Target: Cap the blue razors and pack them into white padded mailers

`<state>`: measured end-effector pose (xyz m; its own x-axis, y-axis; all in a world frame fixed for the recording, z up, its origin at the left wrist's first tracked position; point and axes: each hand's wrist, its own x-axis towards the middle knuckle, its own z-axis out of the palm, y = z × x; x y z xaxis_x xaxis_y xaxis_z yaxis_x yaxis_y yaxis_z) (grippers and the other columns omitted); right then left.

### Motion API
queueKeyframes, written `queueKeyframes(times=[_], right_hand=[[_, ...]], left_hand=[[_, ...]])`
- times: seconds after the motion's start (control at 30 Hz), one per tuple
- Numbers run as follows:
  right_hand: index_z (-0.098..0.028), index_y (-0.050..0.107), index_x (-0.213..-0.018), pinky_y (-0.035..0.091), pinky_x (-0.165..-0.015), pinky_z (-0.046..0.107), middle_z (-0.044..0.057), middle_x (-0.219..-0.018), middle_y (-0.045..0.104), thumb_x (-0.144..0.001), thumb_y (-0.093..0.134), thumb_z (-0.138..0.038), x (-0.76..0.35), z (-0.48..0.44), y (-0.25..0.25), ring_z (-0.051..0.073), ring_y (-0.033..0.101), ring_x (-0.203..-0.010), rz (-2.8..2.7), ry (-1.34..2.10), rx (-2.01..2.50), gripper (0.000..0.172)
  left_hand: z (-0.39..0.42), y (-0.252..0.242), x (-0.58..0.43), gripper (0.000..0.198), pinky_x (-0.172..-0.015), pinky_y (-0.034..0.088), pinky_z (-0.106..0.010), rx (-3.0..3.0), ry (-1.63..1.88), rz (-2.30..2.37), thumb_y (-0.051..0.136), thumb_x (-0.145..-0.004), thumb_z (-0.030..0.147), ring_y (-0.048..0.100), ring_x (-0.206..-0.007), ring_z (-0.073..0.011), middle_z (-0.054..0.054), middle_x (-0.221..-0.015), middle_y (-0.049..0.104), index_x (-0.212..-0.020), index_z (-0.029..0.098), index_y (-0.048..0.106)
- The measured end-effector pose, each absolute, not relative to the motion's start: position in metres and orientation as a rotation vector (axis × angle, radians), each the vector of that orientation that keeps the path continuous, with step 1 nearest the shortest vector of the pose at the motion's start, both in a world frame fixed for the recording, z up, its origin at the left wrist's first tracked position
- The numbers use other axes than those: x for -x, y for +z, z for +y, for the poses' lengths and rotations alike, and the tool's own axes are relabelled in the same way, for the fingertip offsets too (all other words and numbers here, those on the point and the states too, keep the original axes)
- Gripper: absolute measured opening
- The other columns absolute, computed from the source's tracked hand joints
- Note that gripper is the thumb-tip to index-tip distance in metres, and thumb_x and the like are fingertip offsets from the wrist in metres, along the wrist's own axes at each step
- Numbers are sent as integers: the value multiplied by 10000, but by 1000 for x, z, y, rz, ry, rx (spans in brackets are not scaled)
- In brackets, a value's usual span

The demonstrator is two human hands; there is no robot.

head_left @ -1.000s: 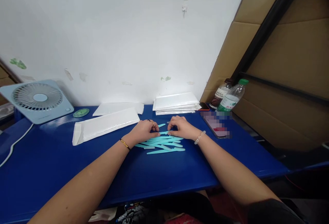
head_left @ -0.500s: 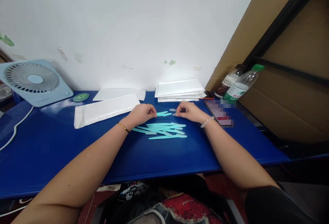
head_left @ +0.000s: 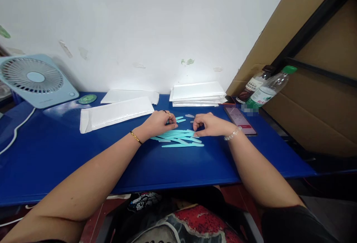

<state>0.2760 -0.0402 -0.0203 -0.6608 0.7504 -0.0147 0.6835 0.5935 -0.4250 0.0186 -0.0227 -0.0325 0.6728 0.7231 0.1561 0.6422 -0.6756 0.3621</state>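
Note:
A loose pile of turquoise eyebrow razors (head_left: 182, 145) lies on the blue table in front of me. My right hand (head_left: 208, 124) is at the pile's right end, thumb and fingertips closed at the end of one razor. At the pile's upper left, my left hand (head_left: 163, 121) hovers with fingers bent and a small gap between thumb and index finger; nothing shows in them. Behind the pile are a few separate turquoise pieces (head_left: 181, 120), partly hidden by my left fingers. Small clear caps (head_left: 189, 116) lie beside my right fingers.
White padded envelopes lie behind, one long envelope (head_left: 117, 113) at left and a stack (head_left: 198, 93) at the wall. A phone (head_left: 240, 121) and two bottles (head_left: 260, 91) are at right. A blue fan (head_left: 39, 79) and a green disc (head_left: 87, 99) stand left.
Both hands have come nearer to me, from the small pieces behind to the razor pile. My right hand has left the clear caps and reached the pile's right end.

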Motion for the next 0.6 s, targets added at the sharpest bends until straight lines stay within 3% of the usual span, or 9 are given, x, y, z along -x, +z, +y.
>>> queueKeyframes(times=[0.13,0.27,0.6], right_hand=[[-194,636,-756,375,-679,278,7,-801,596,-750,669,-388,-274,-38,-25,133,545,-686,-2615,661,1198,197],[-181,636,-760,385,-642,257,12,-791,588,-768,650,-414,-269,-36,-27,122,534,-672,-2504,666,1177,234],[-159,650,-746,402,-591,251,22,-736,621,-735,680,-406,-280,-23,-31,128,533,-642,-2233,753,1368,248]], left_hand=[[-35,-29,-27,320,-657,365,-257,-2647,352,974,534,-823,488,572,-753,-157,-19,-794,640,-881,202,666],[-36,-30,-30,230,-615,335,-250,-2657,283,989,533,-836,390,545,-666,-133,7,-710,625,-792,198,651],[-15,-30,-10,266,-610,367,-248,-2562,367,1301,522,-811,406,558,-692,-144,-19,-795,667,-801,186,671]])
